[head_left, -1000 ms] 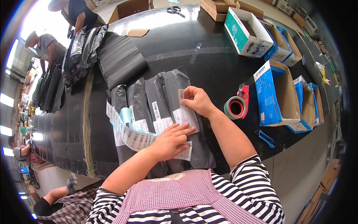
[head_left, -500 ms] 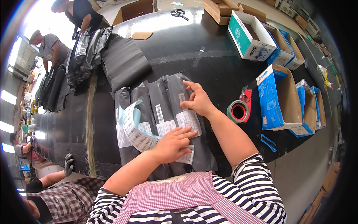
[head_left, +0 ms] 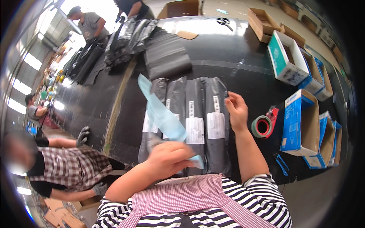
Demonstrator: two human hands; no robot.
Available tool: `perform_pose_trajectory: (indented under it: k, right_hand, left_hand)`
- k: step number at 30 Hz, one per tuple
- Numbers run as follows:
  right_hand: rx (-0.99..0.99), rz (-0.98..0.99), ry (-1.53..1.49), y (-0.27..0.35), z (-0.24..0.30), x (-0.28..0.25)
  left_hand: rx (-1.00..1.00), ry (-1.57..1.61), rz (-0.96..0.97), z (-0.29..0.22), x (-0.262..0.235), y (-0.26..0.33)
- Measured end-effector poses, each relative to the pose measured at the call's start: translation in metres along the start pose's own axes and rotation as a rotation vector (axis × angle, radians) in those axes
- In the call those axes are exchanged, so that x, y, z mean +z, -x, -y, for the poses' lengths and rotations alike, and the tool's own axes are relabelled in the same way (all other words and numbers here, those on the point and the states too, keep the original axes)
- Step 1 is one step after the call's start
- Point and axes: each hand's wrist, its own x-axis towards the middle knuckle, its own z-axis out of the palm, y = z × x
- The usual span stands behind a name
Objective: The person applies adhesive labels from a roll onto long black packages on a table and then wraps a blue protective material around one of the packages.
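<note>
four dark grey plastic mailer bags [head_left: 197, 121], each with a white label, lie side by side on the black table [head_left: 228, 57], lengthwise away from the person. the left hand [head_left: 169, 159] is clenched around the near end of a long pale blue strip of backing paper [head_left: 159, 112]; the strip rises up and away from that grip, slanting to the left, over the two leftmost bags, and its far end stands clear of the table. a short stub of the same strip pokes out just right of the closed fingers. the bags lie directly beyond and under this hand, with their near ends partly hidden by it.

the right hand [head_left: 236, 110] rests at the right edge of the rightmost bag, fingers curled with the tips touching the plastic edge; whether it pinches the bag or only presses on it cannot be told. just right of this hand a green roll of tape in a red dispenser [head_left: 262, 125] sits on the table, apart from the fingers. further right stand open blue and white cardboard boxes [head_left: 300, 129]. beyond the bags, away from both hands, lies a folded stack of dark grey bags [head_left: 167, 57].
</note>
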Motion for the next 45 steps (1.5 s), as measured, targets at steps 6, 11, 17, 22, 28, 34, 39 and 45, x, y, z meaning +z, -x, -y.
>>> perform_pose_trajectory:
  k: [6,11,17,22,28,34,39,45]
  right_hand:
    - [0.147,0.084,0.509,0.098,0.014,-0.044]
    - [0.319,0.302,0.693,0.106,0.010,-0.023]
    - [0.096,0.318,0.854,0.131,0.014,0.027]
    - [0.004,0.352,0.796,0.144,0.009,0.060]
    - [0.253,0.417,0.801,0.144,0.024,0.068]
    - [-0.030,0.823,0.139,0.208,0.155,0.073]
    - [0.127,0.779,-0.011,0.221,0.205,0.041]
    - [0.134,0.652,0.011,0.182,0.217,-0.019]
  left_hand:
    - [-0.800,-0.195,-0.257,-0.105,-0.085,0.137]
    - [-1.415,-0.369,0.534,-0.102,-0.046,0.245]
    - [-1.284,-0.138,0.113,-0.117,-0.008,0.331]
    - [-1.031,0.354,-0.625,-0.149,0.000,0.308]
    - [-0.775,0.532,-0.830,-0.169,0.008,0.249]
    - [-0.709,0.333,-0.858,-0.178,0.030,0.169]
    - [-0.591,0.180,-0.749,-0.178,0.065,0.080]
    - [-0.538,0.290,-0.644,-0.169,0.098,0.018]
